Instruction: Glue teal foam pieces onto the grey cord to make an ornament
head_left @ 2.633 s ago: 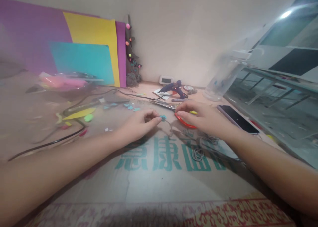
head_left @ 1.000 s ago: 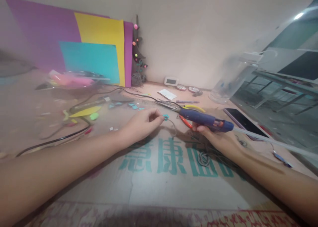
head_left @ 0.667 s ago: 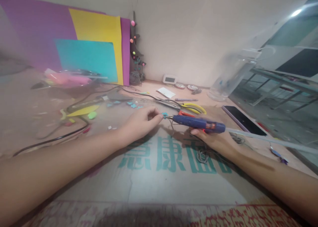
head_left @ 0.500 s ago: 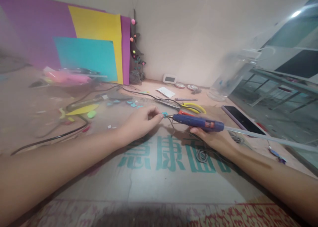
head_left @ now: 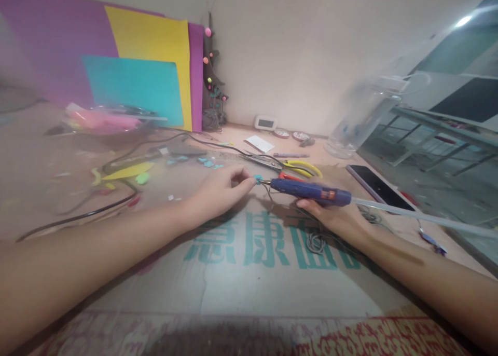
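Between the thumb and fingers of my left hand is a small blue flower-like cutout. My right hand is wrapped round a blue hot glue gun, its fingers partly hidden behind the body. The metal nozzle of the gun points left and meets the cutout, or comes very close to it. A long clear glue stick sticks out of the gun's back end. Just behind the gun lie scissors with yellow handles. Several more blue cutouts lie beyond my left hand.
A black cable curves over the left side. At the right are a phone and a clear plastic jug. Coiled grey wire lies below my right hand. Coloured sheets and a decorated branch lean against the wall.
Almost nothing differs. Both hands, the cutout and the glue gun hold the same positions, and the whole view has shifted very slightly.
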A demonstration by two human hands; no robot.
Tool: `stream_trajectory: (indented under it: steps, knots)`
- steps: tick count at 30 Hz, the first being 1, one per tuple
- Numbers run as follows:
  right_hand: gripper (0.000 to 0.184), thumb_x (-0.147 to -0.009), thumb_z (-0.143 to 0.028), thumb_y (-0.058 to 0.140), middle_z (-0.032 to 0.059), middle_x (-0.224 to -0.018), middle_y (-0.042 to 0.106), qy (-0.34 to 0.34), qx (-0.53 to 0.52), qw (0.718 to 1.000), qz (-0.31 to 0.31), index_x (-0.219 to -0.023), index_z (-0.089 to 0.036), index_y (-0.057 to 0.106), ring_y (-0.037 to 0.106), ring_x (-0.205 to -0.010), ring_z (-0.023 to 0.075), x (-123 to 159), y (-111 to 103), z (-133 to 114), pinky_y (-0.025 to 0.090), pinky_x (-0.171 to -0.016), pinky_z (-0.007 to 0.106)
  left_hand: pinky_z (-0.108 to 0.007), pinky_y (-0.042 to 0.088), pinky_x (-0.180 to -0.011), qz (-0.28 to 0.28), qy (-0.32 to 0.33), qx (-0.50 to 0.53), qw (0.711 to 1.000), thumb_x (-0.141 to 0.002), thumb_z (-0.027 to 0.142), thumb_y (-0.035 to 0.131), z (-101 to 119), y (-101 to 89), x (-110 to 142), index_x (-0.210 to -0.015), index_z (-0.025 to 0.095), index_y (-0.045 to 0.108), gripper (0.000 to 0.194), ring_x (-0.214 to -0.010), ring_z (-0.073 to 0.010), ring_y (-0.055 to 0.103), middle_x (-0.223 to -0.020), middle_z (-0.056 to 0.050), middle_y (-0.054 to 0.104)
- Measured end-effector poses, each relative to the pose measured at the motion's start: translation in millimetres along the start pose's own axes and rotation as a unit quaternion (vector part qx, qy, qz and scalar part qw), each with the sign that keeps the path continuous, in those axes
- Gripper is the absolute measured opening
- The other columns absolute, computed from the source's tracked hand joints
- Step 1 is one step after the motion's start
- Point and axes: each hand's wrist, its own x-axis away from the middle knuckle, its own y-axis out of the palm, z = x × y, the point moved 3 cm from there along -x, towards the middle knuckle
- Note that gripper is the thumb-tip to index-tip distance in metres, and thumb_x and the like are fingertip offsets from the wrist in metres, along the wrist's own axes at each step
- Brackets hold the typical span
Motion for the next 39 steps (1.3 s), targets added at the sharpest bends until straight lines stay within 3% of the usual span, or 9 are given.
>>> stream_trajectory:
  steps: [12,20,26,31,36,39]
  knots:
    - [0.024,-0.071,-0.045,0.068,0.0035,-0.076,0.068,0.012,-0.026,1.0,0.009,-0.078,-0.023,0.061,0.064,-0.072,0.0243,2,-2,-3,0.056,-0.075,0.042,-0.027,0.036,-0.064,0.001,-0.006,-0.002,1.0,-0.087,0.035,0.051,-1,0.0,0,-0.076,0.017,0.057,0.022,-0.07,-0.0153,0.051,-0.074,0.001,0.058]
    - [0.025,-0.07,-0.046,0.068,0.0046,-0.089,0.071,0.011,-0.043,0.999,0.007,-0.08,-0.023,0.063,0.067,-0.088,0.0266,2,-1,-6,0.054,-0.087,0.046,-0.027,0.036,-0.063,0.0,-0.005,-0.004,1.0,-0.087,0.036,0.051,-1,-0.1,0,-0.076,0.017,0.057,0.023,-0.069,-0.0155,0.051,-0.074,0.0,0.058]
    - [0.028,-0.072,-0.044,0.068,0.0038,-0.087,0.071,0.006,-0.022,1.0,0.015,-0.091,-0.023,0.065,0.067,-0.082,0.0248,2,-1,-2,0.056,-0.08,0.042,-0.027,0.036,-0.062,0.0,-0.003,-0.007,1.0,-0.087,0.037,0.05,-2,-0.2,0,-0.075,0.018,0.056,0.023,-0.069,-0.0156,0.052,-0.073,0.001,0.057]
    - [0.026,-0.074,-0.045,0.068,0.0027,-0.081,0.07,-0.022,-0.008,1.0,0.019,-0.087,-0.023,0.065,0.066,-0.075,0.023,2,-2,2,0.056,-0.075,0.04,-0.027,0.036,-0.062,-0.004,-0.007,-0.001,1.0,-0.087,0.036,0.05,-2,-0.1,0,-0.075,0.018,0.056,0.023,-0.069,-0.0153,0.052,-0.072,0.001,0.057]
    - [0.018,-0.074,-0.04,0.071,0.0028,-0.094,0.072,-0.047,0.015,0.998,0.034,-0.075,-0.024,0.064,0.068,-0.085,0.0252,3,-2,3,0.054,-0.082,0.045,-0.027,0.038,-0.066,0.003,-0.002,-0.004,1.0,-0.088,0.037,0.05,-2,-0.9,-1,-0.074,0.018,0.056,0.024,-0.073,-0.0162,0.053,-0.073,0.001,0.058]
    - [0.015,-0.076,-0.039,0.07,0.0044,-0.103,0.072,-0.054,-0.004,0.998,0.03,-0.079,-0.025,0.065,0.067,-0.095,0.028,3,-2,-1,0.052,-0.088,0.048,-0.028,0.038,-0.066,0.005,-0.007,-0.005,1.0,-0.087,0.038,0.05,-2,-0.9,-2,-0.074,0.018,0.055,0.025,-0.072,-0.0163,0.053,-0.073,0.001,0.058]
